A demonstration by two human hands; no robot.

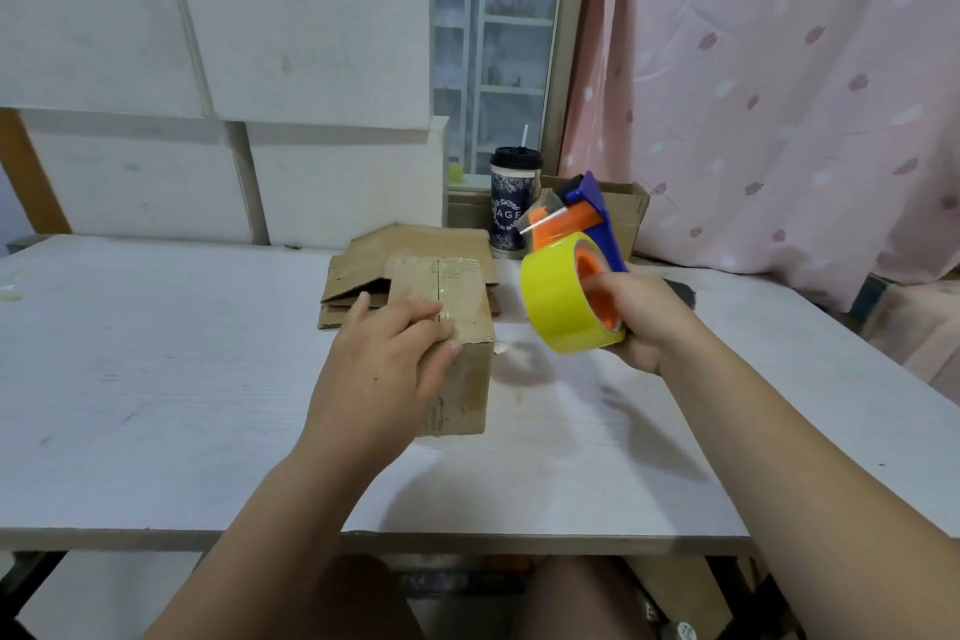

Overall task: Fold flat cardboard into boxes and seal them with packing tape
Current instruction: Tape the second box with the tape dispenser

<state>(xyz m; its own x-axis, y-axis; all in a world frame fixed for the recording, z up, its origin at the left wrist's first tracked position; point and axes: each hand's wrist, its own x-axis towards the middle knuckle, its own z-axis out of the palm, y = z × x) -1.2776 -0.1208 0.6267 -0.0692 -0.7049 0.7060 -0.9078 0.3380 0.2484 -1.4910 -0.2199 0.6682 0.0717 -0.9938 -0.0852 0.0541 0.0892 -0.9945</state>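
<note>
A small brown cardboard box stands on the white table, its top flaps closed with clear tape along the seam. My left hand presses flat on the box's near top edge, fingers straight, fingertips over the front corner. My right hand grips a tape dispenser with a blue and orange frame, held in the air to the right of the box. A yellow tape roll sits on it. Flat folded cardboard lies behind the box.
A dark patterned cup with a lid and straw stands behind the cardboard. An open cardboard box sits at the back right by a pink curtain. White foam blocks are stacked at the back left.
</note>
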